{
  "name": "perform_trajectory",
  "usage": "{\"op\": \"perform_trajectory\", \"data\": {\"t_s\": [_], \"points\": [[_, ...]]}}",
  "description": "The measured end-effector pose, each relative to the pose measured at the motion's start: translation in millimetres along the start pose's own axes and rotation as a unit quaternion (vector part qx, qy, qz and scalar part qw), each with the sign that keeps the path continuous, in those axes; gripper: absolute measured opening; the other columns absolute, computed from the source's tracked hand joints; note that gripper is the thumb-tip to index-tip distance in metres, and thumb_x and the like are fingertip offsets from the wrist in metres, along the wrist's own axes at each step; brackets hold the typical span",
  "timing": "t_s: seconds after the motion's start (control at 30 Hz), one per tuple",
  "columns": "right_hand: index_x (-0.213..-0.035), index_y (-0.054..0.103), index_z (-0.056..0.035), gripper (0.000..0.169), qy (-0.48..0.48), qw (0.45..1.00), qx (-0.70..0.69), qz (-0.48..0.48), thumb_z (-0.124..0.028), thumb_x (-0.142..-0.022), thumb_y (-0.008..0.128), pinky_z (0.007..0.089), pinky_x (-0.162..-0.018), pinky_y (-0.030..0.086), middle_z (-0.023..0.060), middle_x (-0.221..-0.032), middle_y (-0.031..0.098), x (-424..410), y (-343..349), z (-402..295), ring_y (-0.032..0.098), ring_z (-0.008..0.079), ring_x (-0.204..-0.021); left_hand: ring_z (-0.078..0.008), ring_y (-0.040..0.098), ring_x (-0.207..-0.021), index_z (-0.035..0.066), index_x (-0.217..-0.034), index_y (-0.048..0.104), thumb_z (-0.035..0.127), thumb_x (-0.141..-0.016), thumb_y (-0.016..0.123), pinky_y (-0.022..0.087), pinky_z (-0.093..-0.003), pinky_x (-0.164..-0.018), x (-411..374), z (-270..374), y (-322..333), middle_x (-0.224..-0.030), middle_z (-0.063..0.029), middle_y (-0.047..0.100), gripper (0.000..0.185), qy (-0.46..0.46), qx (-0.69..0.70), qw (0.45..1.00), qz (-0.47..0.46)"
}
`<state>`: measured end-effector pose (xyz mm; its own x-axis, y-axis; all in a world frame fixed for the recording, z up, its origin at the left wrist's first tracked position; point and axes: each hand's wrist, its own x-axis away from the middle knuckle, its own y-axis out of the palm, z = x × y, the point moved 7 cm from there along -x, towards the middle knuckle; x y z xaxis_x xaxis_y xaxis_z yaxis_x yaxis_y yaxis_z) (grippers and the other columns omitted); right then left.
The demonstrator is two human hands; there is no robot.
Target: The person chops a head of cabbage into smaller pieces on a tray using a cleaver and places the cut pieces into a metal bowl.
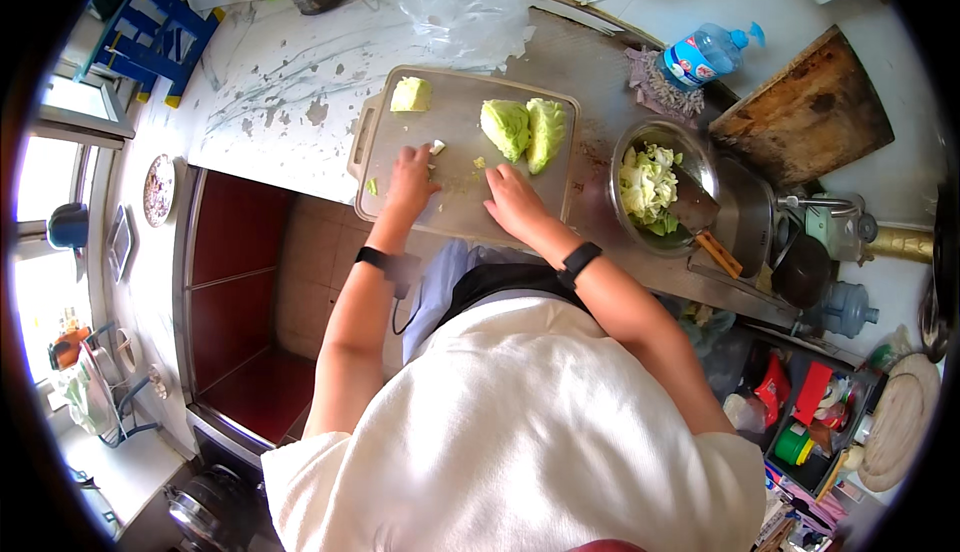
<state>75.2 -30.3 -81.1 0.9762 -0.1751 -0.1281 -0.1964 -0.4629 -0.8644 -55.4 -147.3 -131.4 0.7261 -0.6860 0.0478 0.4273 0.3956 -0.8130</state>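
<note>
My left hand [410, 183] is over the left part of a cutting board [457, 199], its thumb spread from the fingers. Its fingertips are close to a small white cabbage scrap [438, 147]; contact is unclear. My right hand [517, 201] reaches over the board's near side with thumb and fingers apart, beside small pale green bits [479, 163]. Two cabbage wedges [505, 128] [547, 134] lie at the board's right. A smaller cabbage chunk [411, 94] sits at its far left. To the right, a metal bowl [621, 216] holds cut cabbage [648, 183].
A cleaver [694, 210] with a wooden handle [718, 253] rests across the bowl's right side, by the sink [754, 207]. Behind stand a pump bottle [701, 56] and a worn wooden board [810, 113]. A clear plastic bag [472, 15] lies beyond the cutting board.
</note>
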Motion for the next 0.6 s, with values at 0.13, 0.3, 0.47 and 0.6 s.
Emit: {"op": "perform_trajectory", "data": {"t_s": [0.13, 0.3, 0.47, 0.6], "points": [[-0.092, 0.052, 0.0018, 0.018, 0.060, 0.993, 0.101, 0.009, -0.003, -0.075, 0.054, 0.0404, -0.075, 0.045, 0.0194, -0.090, 0.051, -31, 51, 8, 0.052, 0.0340, -0.088, -0.0380, 0.050, -0.102, 0.012, -0.123, 0.048, 0.007, -0.063, 0.074, 0.041, -0.0429, -0.088, -15, 17, 3, -0.113, -0.0141, 0.050, 0.066, 0.084, -0.079, 0.993, -0.037], [-0.075, 0.060, 0.0000, 0.009, 0.054, 0.984, 0.155, 0.073, -0.004, -0.073, 0.052, 0.0365, -0.071, 0.046, 0.0167, -0.086, 0.053, -48, 71, 7, 0.053, 0.0296, -0.083, -0.0374, 0.051, -0.095, 0.014, -0.114, 0.054, 0.008, -0.064, 0.073, 0.044, -0.0435, -0.081, -22, 7, 6, -0.107, -0.0133, 0.052, 0.053, 0.160, -0.088, 0.979, -0.089], [-0.074, 0.060, 0.0002, 0.009, 0.052, 0.981, 0.168, 0.087, -0.005, -0.072, 0.053, 0.0378, -0.070, 0.046, 0.0174, -0.084, 0.054, -48, 59, 9, 0.054, 0.0303, -0.081, -0.0378, 0.053, -0.090, 0.013, -0.105, 0.057, 0.009, -0.068, 0.069, 0.047, -0.0441, -0.076, -2, 5, -9, -0.102, -0.0141, 0.053, 0.039, 0.196, -0.110, 0.972, -0.064], [-0.072, 0.060, -0.0021, 0.010, 0.048, 0.993, 0.076, 0.075, -0.007, -0.075, 0.052, 0.0434, -0.069, 0.047, 0.0189, -0.086, 0.055, -41, 70, 5, 0.055, 0.0352, -0.082, -0.0394, 0.055, -0.083, 0.011, -0.094, 0.057, 0.008, -0.075, 0.060, 0.047, -0.0466, -0.073, -4, -2, 6, -0.093, -0.0156, 0.054, 0.020, 0.143, -0.106, 0.980, -0.088]]}}
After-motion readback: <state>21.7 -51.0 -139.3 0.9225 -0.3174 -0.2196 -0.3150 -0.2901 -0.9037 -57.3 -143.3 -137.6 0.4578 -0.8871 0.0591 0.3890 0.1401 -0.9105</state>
